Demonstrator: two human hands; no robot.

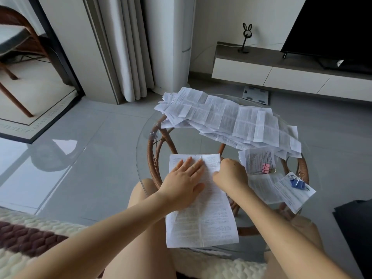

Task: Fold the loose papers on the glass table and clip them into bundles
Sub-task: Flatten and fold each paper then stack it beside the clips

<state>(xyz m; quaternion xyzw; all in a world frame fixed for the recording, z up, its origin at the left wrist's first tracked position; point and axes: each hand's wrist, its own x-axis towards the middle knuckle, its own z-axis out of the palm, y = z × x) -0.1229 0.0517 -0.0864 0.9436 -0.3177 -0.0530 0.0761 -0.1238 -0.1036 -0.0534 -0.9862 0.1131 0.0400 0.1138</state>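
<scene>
On 1 sheet (211, 218), left fingers (188, 162) press flat, right fingers (225, 163) clenched, near 2 clips (266, 168) (297, 183).

Creased matt printed paper (203, 222) lies on glossy clear glass table (141, 158) over woven rattan base (153, 158).

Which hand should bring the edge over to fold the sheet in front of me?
Right, probably. The right hand is curled at the right edge of the sheet, near its far corner; the left hand lies flat on it, well placed to pin it.
</scene>
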